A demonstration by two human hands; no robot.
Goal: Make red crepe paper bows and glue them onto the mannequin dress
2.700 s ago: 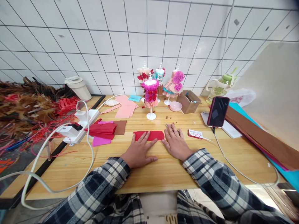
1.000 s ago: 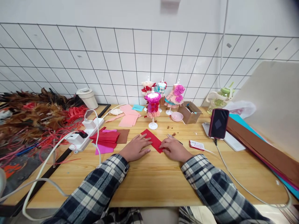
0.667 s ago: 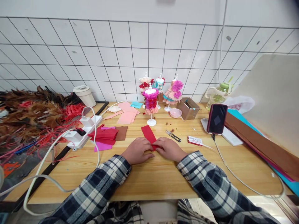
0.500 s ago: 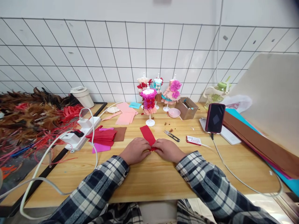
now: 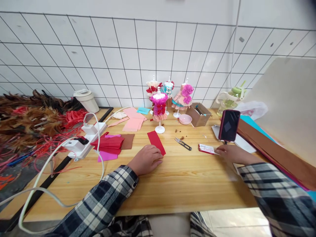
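A folded red paper strip [image 5: 155, 141] lies slanted on the wooden table [image 5: 187, 184]. My left hand [image 5: 146, 159] rests on the strip's near end, fingers laid loosely over it. My right hand [image 5: 230, 153] is out to the right with its fingers stretched along the table. Its fingertips are at a small red-and-white card [image 5: 206, 148], just below a dark phone [image 5: 229, 125] standing upright. Small thread snips [image 5: 183, 144] lie between the strip and the card.
Small dress forms in paper dresses [image 5: 159, 107] stand at the back, with a pink bowl [image 5: 185, 119] and cardboard box [image 5: 198, 113]. Red and pink paper [image 5: 111, 143], a power strip [image 5: 84, 138] and cables lie left. Feathers [image 5: 29, 118] are far left, large sheets [image 5: 276, 144] right.
The strip was turned from crosswise to slanted and both hands worked its near end. My right hand has now left it and moved right to the card; my left hand stays on it.
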